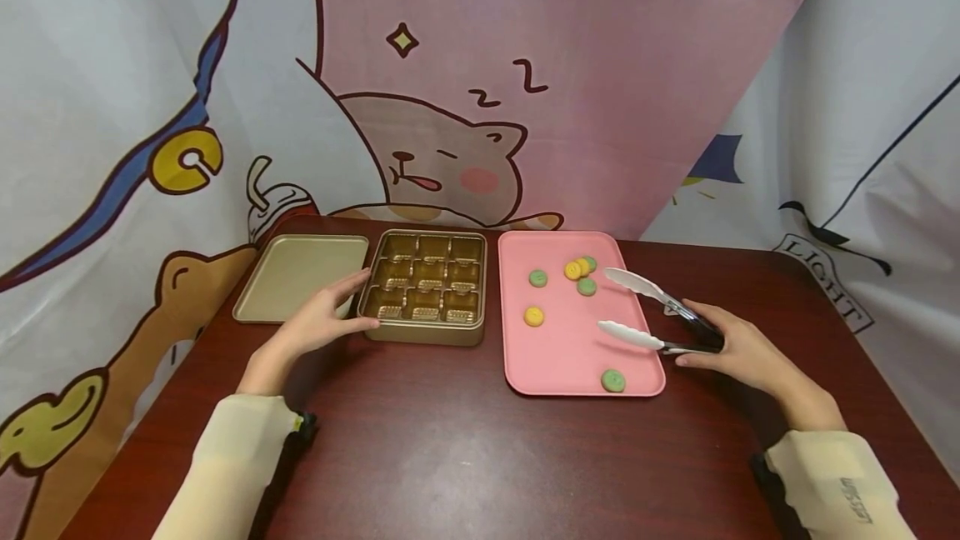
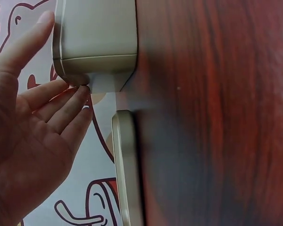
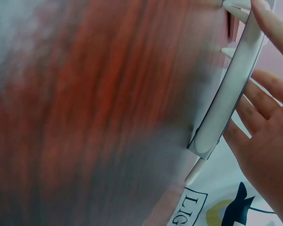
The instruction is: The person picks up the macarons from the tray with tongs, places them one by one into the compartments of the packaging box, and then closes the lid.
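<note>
My left hand point(image 1: 318, 322) rests its fingers and thumb against the left side of a gold tin point(image 1: 423, 334), around its front left corner. Inside the tin is a divided insert point(image 1: 430, 273) with three rows of three compartments, all bare. In the left wrist view the fingers of that hand lie fairly straight along the tin's wall. My right hand point(image 1: 742, 348) holds a pair of tongs point(image 1: 690, 312) with white tips, thumb on one arm and fingers on the other. The tongs are spread over the right part of a pink tray point(image 1: 555, 365).
On the tray lie several small round pieces, green point(image 1: 613, 381) and yellow point(image 1: 534, 317), some overlapping near the back. A flat gold lid point(image 1: 307, 269) lies left of the tin. A cartoon-printed cloth point(image 1: 600, 107) hangs behind the dark wooden table point(image 1: 450, 457).
</note>
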`<control>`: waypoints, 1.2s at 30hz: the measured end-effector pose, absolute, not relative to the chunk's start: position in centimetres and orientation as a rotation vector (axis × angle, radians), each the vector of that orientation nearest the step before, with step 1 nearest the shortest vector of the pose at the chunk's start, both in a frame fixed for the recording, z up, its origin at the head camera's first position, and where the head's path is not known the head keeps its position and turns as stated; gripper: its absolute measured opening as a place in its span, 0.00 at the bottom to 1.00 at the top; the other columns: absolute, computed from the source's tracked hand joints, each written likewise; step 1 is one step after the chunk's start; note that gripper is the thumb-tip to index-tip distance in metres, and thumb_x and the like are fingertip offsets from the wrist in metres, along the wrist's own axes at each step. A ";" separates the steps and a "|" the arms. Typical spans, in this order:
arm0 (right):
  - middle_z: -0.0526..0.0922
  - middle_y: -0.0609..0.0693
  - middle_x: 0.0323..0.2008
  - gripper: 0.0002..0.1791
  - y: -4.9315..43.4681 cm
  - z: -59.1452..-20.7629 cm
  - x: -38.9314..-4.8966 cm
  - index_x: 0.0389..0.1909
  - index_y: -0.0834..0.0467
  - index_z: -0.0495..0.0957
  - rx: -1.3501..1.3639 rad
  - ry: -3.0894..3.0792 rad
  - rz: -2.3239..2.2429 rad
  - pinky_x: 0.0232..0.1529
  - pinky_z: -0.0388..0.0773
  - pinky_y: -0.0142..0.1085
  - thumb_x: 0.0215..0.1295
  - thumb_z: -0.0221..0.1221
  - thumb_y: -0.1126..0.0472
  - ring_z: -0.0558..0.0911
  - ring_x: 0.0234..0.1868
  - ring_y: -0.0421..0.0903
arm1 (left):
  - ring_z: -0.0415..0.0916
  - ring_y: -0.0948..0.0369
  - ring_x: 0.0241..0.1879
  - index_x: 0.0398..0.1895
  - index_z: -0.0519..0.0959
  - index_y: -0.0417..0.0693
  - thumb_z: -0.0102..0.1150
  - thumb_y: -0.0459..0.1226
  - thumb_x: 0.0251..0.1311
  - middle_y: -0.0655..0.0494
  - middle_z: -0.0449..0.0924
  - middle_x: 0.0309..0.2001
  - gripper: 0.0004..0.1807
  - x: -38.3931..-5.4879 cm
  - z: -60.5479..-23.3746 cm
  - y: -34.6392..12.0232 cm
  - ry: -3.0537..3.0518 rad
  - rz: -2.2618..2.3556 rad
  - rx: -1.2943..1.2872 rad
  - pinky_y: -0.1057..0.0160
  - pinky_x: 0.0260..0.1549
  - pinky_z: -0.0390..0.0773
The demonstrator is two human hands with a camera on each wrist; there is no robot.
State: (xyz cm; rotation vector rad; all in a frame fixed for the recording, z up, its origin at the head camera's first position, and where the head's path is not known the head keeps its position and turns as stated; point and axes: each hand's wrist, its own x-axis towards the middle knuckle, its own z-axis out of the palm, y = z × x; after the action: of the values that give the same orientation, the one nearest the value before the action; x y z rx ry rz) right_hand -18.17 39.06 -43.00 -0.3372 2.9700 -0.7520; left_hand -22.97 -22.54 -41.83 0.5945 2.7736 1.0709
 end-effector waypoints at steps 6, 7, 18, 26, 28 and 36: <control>0.67 0.74 0.66 0.55 39.1 -43.1 -18.6 0.73 0.67 0.59 -0.350 2.971 -0.714 0.59 0.65 0.72 0.50 0.75 0.46 0.68 0.64 0.72 | 0.55 0.38 0.75 0.77 0.56 0.35 0.69 0.44 0.60 0.36 0.54 0.77 0.47 -23.3 -41.8 -22.6 2.752 1.095 0.616 0.37 0.71 0.58; 0.68 0.73 0.65 0.55 39.2 -43.1 -18.6 0.73 0.67 0.60 -0.357 2.978 -0.712 0.58 0.66 0.71 0.50 0.75 0.46 0.69 0.63 0.71 | 0.55 0.38 0.74 0.76 0.56 0.35 0.68 0.44 0.61 0.36 0.54 0.77 0.47 -23.4 -41.8 -22.5 2.750 1.094 0.621 0.37 0.71 0.58; 0.75 0.69 0.60 0.50 39.0 -42.8 -18.7 0.67 0.66 0.67 -0.405 3.011 -0.750 0.55 0.70 0.66 0.46 0.77 0.46 0.74 0.57 0.65 | 0.58 0.40 0.74 0.76 0.57 0.37 0.68 0.45 0.61 0.38 0.56 0.77 0.46 -23.2 -41.6 -22.4 2.765 1.091 0.583 0.39 0.72 0.58; 0.76 0.64 0.57 0.53 38.3 -42.1 -18.5 0.68 0.62 0.66 -0.392 3.081 -0.710 0.50 0.73 0.63 0.43 0.78 0.42 0.76 0.53 0.61 | 0.58 0.39 0.74 0.76 0.58 0.37 0.69 0.45 0.60 0.38 0.57 0.76 0.46 -23.4 -41.8 -22.4 2.766 1.106 0.578 0.39 0.71 0.59; 0.77 0.62 0.55 0.54 38.0 -41.8 -18.5 0.68 0.62 0.67 -0.409 3.110 -0.690 0.48 0.75 0.60 0.42 0.78 0.42 0.77 0.50 0.59 | 0.59 0.38 0.73 0.76 0.58 0.36 0.69 0.45 0.60 0.37 0.57 0.76 0.46 -23.5 -41.8 -22.4 2.772 1.105 0.582 0.38 0.71 0.59; 0.79 0.56 0.49 0.51 36.4 -40.5 -18.1 0.64 0.61 0.72 -0.489 3.181 -0.654 0.42 0.78 0.46 0.40 0.79 0.41 0.79 0.45 0.51 | 0.58 0.39 0.74 0.76 0.58 0.35 0.69 0.43 0.60 0.37 0.56 0.76 0.46 -23.6 -41.9 -22.5 2.759 1.123 0.578 0.39 0.72 0.58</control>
State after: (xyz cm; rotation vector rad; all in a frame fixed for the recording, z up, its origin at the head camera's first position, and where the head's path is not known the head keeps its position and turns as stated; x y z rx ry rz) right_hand -18.12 36.41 -40.49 -0.4891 3.1811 -0.6542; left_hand -23.57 -22.46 -41.85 0.5780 2.7594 1.1226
